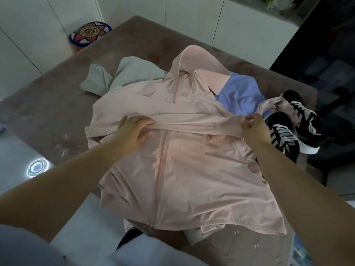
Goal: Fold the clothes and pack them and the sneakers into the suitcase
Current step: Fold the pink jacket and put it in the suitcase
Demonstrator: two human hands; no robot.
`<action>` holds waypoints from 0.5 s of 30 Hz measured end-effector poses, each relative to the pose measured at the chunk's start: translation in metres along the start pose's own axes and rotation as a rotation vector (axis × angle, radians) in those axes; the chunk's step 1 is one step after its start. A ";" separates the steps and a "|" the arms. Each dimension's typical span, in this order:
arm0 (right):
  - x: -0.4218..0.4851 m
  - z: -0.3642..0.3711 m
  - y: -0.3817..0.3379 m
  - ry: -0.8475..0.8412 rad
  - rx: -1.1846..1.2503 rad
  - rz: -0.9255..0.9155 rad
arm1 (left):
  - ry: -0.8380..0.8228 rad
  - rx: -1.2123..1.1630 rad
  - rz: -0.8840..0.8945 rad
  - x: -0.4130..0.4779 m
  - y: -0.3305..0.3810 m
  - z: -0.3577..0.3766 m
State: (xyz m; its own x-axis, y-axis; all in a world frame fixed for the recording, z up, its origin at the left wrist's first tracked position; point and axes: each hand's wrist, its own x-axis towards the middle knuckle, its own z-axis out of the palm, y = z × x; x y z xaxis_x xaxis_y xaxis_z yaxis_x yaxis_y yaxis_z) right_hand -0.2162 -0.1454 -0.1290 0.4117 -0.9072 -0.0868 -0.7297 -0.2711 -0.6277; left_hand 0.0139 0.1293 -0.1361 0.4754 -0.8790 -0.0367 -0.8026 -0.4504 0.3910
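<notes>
Early yet: your L hand (134,130) and R hand (254,129) grip a sleeve (192,124) across the jacket (192,179), mid-fold; sneakers (282,131) right of it, unpacked.

Jacket (184,150) is coloured pale pink throughout, zip incl.; plain. Top (132,73) at back left is seen in light grey-green, plain. Shirt (240,93) beside the hood: lilac-blue, plain. Sneakers (282,135): black uppers, marked w/ white side stripes; soles white, laces grey-white. Bed cover (57,104) is done in dusty brown-mauve, w/ faint flower motifs scattered, some darker, some paler. Stool (90,32), far left, is patterned as a flower: blue rim, pink petals edged white, yellow centre. Cupboard doors (192,16): white, plain. Floor (19,150): pale grey-white, w/ a white ring reflected.
</notes>
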 end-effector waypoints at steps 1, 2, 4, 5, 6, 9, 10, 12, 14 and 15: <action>0.000 -0.005 0.004 0.017 0.048 -0.034 | 0.038 -0.033 0.021 0.004 0.006 0.003; -0.002 -0.010 0.008 -0.037 0.060 -0.078 | 0.067 -0.071 0.033 0.008 0.010 0.006; -0.008 -0.012 0.018 -0.242 -0.003 -0.149 | 0.095 -0.090 0.043 0.014 0.021 0.012; -0.011 -0.012 0.023 -0.324 -0.056 -0.166 | 0.096 -0.077 0.046 0.018 0.025 0.014; -0.014 -0.010 0.027 -0.367 -0.080 -0.180 | 0.093 -0.064 0.042 0.022 0.028 0.016; -0.018 -0.007 0.033 -0.377 -0.121 -0.195 | 0.069 -0.012 0.055 0.029 0.037 0.019; -0.015 -0.007 0.032 -0.357 -0.139 -0.195 | 0.080 0.007 0.086 0.032 0.040 0.022; -0.008 -0.012 0.028 -0.284 -0.114 -0.157 | 0.071 0.004 0.134 0.035 0.051 0.025; 0.007 -0.024 0.022 -0.216 -0.052 -0.101 | 0.059 0.000 0.172 0.038 0.066 0.032; 0.017 -0.031 0.019 -0.216 -0.035 -0.054 | 0.042 0.008 0.186 0.040 0.074 0.037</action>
State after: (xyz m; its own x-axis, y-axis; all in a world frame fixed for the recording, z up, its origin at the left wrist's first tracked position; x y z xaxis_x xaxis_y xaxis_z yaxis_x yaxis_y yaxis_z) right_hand -0.2396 -0.1757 -0.1187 0.5550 -0.8022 -0.2201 -0.7206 -0.3314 -0.6090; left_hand -0.0396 0.0555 -0.1429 0.3334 -0.9399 0.0739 -0.8807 -0.2825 0.3801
